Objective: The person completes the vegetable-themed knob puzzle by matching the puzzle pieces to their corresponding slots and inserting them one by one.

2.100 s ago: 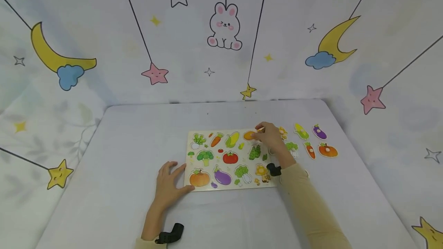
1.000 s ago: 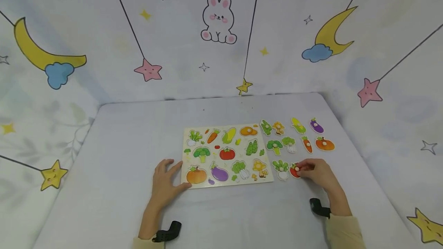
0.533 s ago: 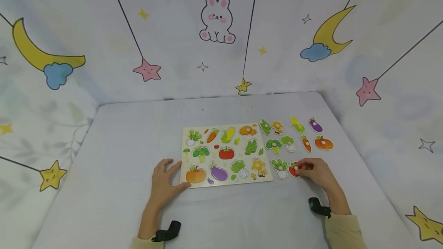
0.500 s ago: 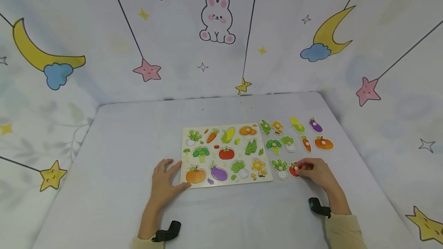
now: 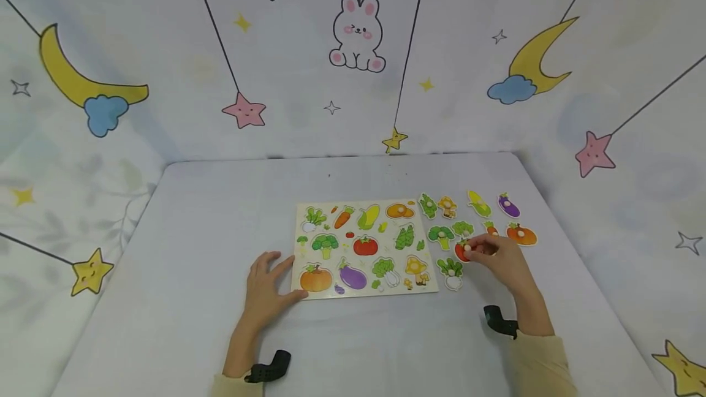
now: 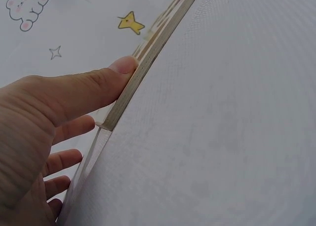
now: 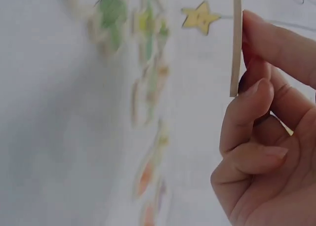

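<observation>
On the white table lies a vegetable puzzle board [image 5: 365,262] with pictured places. My left hand [image 5: 267,290] is at its near left corner, fingers spread. In the left wrist view the thumb [image 6: 101,85] rests on the edge of the board [image 6: 143,67]. My right hand [image 5: 502,262] pinches a tomato puzzle piece [image 5: 460,253] by its knob, thumb and finger together. Seen edge-on in the right wrist view, the tomato piece [image 7: 236,48] is held clear of the table. Just below it in the head view lies a turnip piece [image 5: 452,273].
Several loose pieces lie right of the board: asparagus [image 5: 427,206], mushroom [image 5: 447,207], corn [image 5: 478,204], eggplant [image 5: 508,206], broccoli [image 5: 440,236], leafy cabbage [image 5: 462,228], carrot [image 5: 491,228] and pumpkin [image 5: 521,235]. A printed cloth wall [image 5: 309,66] stands behind the table.
My right hand went from the board's potato place to the tomato piece beside the turnip, then raised it and moved slightly left and away. My left hand stayed at the corner.
</observation>
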Tool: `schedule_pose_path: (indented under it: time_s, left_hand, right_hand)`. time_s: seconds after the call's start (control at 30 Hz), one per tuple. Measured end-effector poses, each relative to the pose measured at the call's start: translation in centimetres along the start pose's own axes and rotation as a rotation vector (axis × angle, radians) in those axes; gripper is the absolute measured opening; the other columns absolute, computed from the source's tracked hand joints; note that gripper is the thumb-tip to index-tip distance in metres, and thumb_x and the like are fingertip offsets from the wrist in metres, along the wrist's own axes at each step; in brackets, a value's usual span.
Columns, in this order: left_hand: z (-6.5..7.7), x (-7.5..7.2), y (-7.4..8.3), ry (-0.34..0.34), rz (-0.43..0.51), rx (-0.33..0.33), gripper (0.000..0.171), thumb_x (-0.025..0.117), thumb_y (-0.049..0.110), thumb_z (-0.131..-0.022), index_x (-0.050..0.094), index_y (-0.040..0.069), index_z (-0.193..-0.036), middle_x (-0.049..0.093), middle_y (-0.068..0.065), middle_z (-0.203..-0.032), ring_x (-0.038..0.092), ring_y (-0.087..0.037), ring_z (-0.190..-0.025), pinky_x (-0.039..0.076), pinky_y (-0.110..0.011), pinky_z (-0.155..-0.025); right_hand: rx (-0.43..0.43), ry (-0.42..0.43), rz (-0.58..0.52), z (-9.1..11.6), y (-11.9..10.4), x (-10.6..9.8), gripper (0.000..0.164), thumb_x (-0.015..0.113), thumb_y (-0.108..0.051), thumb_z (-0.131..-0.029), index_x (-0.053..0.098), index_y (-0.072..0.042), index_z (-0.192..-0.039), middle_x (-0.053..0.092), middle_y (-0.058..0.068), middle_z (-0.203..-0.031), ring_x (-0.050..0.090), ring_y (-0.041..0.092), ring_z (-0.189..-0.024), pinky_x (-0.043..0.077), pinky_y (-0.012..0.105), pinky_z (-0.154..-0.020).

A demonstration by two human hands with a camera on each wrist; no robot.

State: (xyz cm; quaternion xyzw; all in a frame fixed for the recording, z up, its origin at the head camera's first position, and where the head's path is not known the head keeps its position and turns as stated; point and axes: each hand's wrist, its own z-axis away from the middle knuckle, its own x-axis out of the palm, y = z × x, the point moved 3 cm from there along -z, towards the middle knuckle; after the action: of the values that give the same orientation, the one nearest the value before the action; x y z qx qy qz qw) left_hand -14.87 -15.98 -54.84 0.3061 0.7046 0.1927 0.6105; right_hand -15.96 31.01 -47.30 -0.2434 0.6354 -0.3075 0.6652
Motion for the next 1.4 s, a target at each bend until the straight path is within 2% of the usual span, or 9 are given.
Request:
schedule_pose_path:
  time_s: [0.13,0.37,0.6,0.73,0.97,1.17,1.4]
  left_hand:
    - [0.0,-0.1,-0.1,0.000,-0.003,0.003,0.078,0.085,0.042,-0.066,0.061,0.007,-0.132,0.043,-0.020,-0.140,0.029,-0.041,-0.134,0.023,-0.064,-0.110]
    - [0.0,-0.2,0.2,-0.005,-0.001,-0.003,0.078,0.085,0.043,-0.066,0.062,0.007,-0.132,0.043,-0.020,-0.140,0.029,-0.041,-0.135,0.022,-0.064,-0.111]
    - [0.2,0.0,-0.2,0.001,-0.009,-0.005,0.078,0.085,0.044,-0.066,0.062,0.008,-0.131,0.043,-0.019,-0.140,0.029,-0.041,-0.135,0.023,-0.064,-0.110]
    - [0.2,0.1,-0.3,0.008,-0.010,0.004,0.078,0.085,0.045,-0.066,0.062,0.008,-0.131,0.044,-0.019,-0.139,0.030,-0.041,-0.135,0.024,-0.064,-0.110]
    - [0.2,0.1,-0.1,0.010,-0.011,0.002,0.078,0.084,0.045,-0.066,0.062,0.008,-0.131,0.044,-0.019,-0.139,0.030,-0.040,-0.135,0.024,-0.064,-0.111]
    - [0.2,0.3,-0.1,0.015,-0.017,0.009,0.078,0.084,0.045,-0.066,0.063,0.008,-0.131,0.044,-0.019,-0.139,0.030,-0.041,-0.135,0.024,-0.064,-0.110]
    - [0.2,0.2,-0.2,0.013,-0.017,-0.001,0.077,0.084,0.044,-0.066,0.062,0.009,-0.131,0.044,-0.019,-0.140,0.029,-0.041,-0.136,0.023,-0.064,-0.111]
  right_hand:
    - [-0.007,-0.027,-0.050,-1.5,-2.6,1.8,0.024,0.073,-0.018,-0.088,0.068,-0.001,-0.105,0.059,0.008,-0.086,0.049,0.020,-0.078,0.044,0.020,-0.060]
    - [-0.047,-0.073,-0.100,-3.7,-7.1,6.5,0.018,0.074,-0.013,-0.086,0.069,-0.002,-0.099,0.058,0.006,-0.079,0.049,0.020,-0.071,0.042,0.023,-0.057]
    - [0.025,-0.105,-0.117,-4.6,-10.9,10.7,0.014,0.075,-0.016,-0.085,0.070,-0.007,-0.094,0.058,0.004,-0.078,0.051,0.019,-0.071,0.041,0.026,-0.058]
    - [0.037,-0.113,-0.081,-4.9,-11.8,12.6,0.012,0.076,-0.017,-0.083,0.070,-0.009,-0.090,0.058,0.002,-0.075,0.051,0.018,-0.068,0.038,0.026,-0.057]
    - [0.072,-0.107,0.028,-5.2,-12.0,15.1,0.010,0.078,-0.019,-0.082,0.070,-0.014,-0.085,0.060,0.000,-0.071,0.052,0.016,-0.062,0.037,0.026,-0.052]
    - [0.067,-0.090,0.096,-5.1,-12.2,15.8,0.009,0.078,-0.019,-0.080,0.070,-0.015,-0.083,0.058,0.000,-0.068,0.050,0.015,-0.058,0.034,0.025,-0.050]
    - [0.097,-0.081,0.097,-4.9,-12.0,16.3,0.010,0.080,-0.021,-0.079,0.071,-0.016,-0.081,0.058,-0.001,-0.067,0.052,0.016,-0.060,0.034,0.027,-0.054]
